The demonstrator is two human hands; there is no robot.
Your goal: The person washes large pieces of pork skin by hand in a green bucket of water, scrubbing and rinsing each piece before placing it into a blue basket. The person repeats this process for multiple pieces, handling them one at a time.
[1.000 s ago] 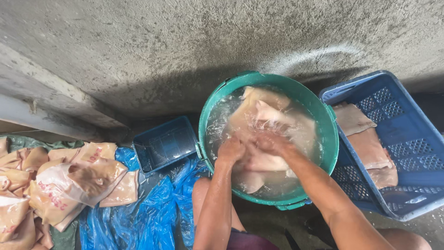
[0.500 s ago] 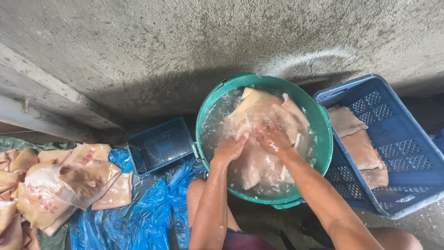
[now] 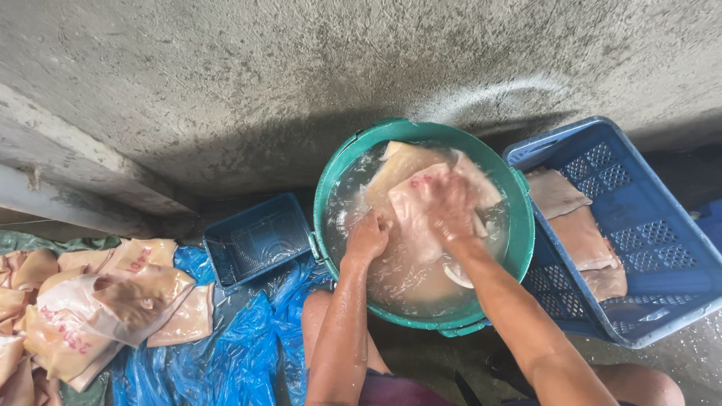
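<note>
A green round tub [image 3: 338, 169] full of water holds several pale, floppy hide-like pieces [image 3: 402, 169]. Both my hands are in it. My left hand [image 3: 368, 237] is closed on the left edge of a pale piece [image 3: 417, 214] at the water's surface. My right hand [image 3: 453, 207], blurred with motion, presses on the same piece from the right. Water around them looks cloudy and rippled.
A large blue slatted crate [image 3: 662, 248] with a few wet pieces [image 3: 583, 237] stands right of the tub. A small dark-blue basket [image 3: 256, 240] sits left of it. Further left, a pile of tan pieces [image 3: 98, 301] lies on blue plastic sheet [image 3: 226, 353]. A concrete wall [image 3: 301, 68] rises behind.
My hands have shifted within the tub, the right one moving up over the piece while the left stays gripping its edge. The view has drifted slightly.
</note>
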